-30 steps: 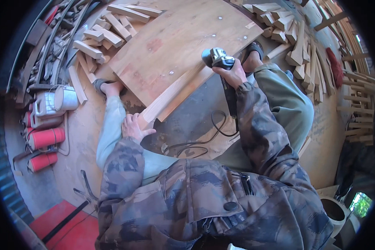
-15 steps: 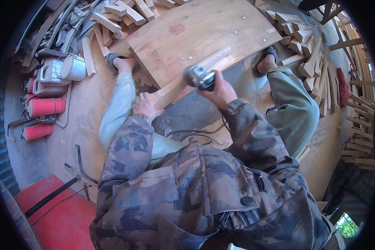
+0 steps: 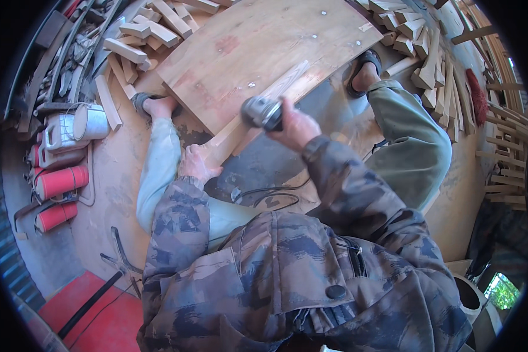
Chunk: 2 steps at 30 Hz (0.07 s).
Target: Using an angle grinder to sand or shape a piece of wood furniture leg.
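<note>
right hand (image 3: 296, 126) wrapped around the body of a grey angle grinder (image 3: 263, 112), tool sitting on the long wooden batten (image 3: 258, 111) that runs diagonally across the near edge of the plywood sheet (image 3: 258, 47). left hand (image 3: 196, 164) fingers curled, pressing down on the batten's lower end, just off the plywood's near corner. grinder's black cord (image 3: 270, 193) loops on the floor below the batten. one foot (image 3: 155, 105) at the plywood's left edge, sandalled foot (image 3: 364, 73) at its right edge. offcut blocks (image 3: 138, 41) piled beyond the plywood's left side, more timber scraps (image 3: 428, 53) to its right. red cylinders (image 3: 61, 182) and a white can (image 3: 91, 121) well left of the plywood.
</note>
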Available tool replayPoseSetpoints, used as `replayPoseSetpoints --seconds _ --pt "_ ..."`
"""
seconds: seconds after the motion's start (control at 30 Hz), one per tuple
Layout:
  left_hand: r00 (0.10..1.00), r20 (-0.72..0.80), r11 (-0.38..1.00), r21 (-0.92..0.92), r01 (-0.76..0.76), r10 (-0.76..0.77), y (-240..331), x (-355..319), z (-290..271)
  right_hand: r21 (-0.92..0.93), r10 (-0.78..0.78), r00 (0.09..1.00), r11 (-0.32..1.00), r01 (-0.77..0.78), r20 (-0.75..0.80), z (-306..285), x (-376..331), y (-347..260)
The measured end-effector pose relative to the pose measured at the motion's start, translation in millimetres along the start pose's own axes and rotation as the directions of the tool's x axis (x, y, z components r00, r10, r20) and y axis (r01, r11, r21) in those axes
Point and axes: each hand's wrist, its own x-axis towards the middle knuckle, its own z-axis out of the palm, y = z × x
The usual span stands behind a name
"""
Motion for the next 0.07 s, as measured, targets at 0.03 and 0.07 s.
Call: replayPoseSetpoints --seconds 0.03,0.07 --pt "1.0 0.016 1.0 0.009 -0.001 0.001 1 1 0 0.03 0.021 1.0 0.999 -0.021 -0.001 -10 10 15" --pt "1.0 0.014 1.0 0.01 -0.01 0.01 4 5 -2 0.055 0.04 0.999 0.998 -0.039 -0.001 -25 19 29"
